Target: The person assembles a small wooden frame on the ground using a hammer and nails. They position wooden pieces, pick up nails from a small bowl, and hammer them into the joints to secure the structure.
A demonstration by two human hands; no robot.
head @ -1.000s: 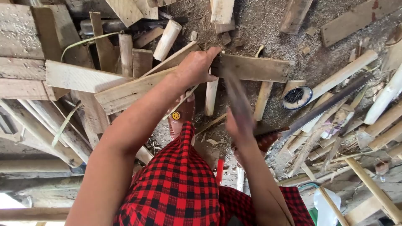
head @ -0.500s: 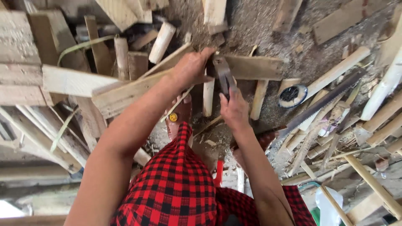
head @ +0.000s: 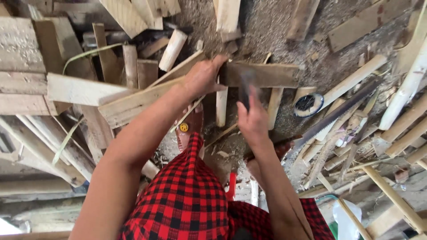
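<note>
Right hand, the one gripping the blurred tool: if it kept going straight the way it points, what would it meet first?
Probably the dark plank. The right hand points its blurred tool up-frame at that plank, which the left hand steadies. Depth is unclear.

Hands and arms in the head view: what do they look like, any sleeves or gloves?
Both arms are bare to above the elbow, with no sleeves, gloves, watch or rings visible. The left hand and right hand are ungloved. Below them, the person wears a red-and-black checked garment.
</note>
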